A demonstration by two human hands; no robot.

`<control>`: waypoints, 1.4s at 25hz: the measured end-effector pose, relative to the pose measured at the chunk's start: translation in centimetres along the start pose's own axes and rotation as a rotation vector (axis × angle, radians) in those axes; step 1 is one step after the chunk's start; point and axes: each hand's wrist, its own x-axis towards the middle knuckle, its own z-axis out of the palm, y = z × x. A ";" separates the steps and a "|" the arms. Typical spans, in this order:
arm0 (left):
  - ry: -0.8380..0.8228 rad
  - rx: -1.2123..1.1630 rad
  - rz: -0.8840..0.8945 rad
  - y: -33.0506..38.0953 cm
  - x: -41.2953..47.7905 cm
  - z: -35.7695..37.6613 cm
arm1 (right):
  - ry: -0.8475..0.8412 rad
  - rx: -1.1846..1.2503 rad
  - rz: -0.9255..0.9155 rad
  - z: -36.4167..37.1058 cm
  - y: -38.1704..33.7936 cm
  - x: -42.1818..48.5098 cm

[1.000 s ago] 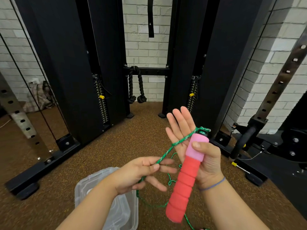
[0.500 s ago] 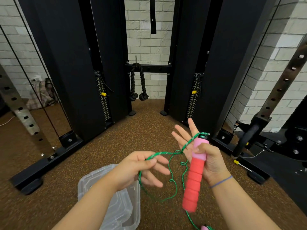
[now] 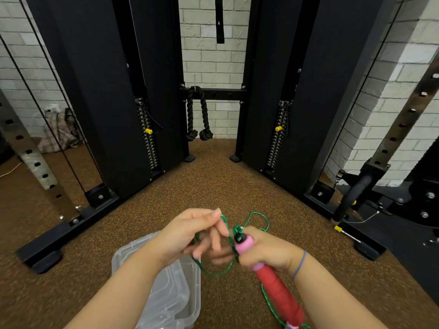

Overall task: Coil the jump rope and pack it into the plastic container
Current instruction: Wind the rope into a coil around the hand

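Right hand (image 3: pixel 266 250) just went from splayed to wrapped round the pink-red handle (image 3: pixel 278 288); left hand (image 3: pixel 187 233) pinches the green rope (image 3: pixel 213 274) right beside it. Coiling's barely started, I reckon; plastic container (image 3: pixel 171 300) sits on the floor, near left.

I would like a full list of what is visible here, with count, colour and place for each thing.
floor: one, brown, underfoot
wall: one, white brick, at back
columns: two, black, left and right ahead
knotted rope: one, black, hanging between columns
pins: two, yellow, one per column
strap: one, black, hanging top centre
container: one, clear, on floor, bottom centre
rope: one, green, looped at lower centre
handle: one sure, pink and red, lower right; pink bit at bottom edge may be another
wristband: one, blue, right wrist
left hand: one, pinches rope
right hand: one, grips handle
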 end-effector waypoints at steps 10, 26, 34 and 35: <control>0.366 0.086 0.025 -1.4 1.3 -0.6 | -0.281 0.315 -0.216 2.6 0.3 1.1; 0.111 0.033 -0.179 -3.8 1.6 1.0 | -0.179 0.738 -0.498 2.3 -1.5 0.9; -0.193 -0.089 -0.357 -2.8 0.9 1.0 | -0.060 0.889 -0.628 0.0 -1.0 0.9; -0.202 -0.079 -0.354 -2.5 0.8 0.8 | -0.049 0.852 -0.627 -0.1 -1.0 0.9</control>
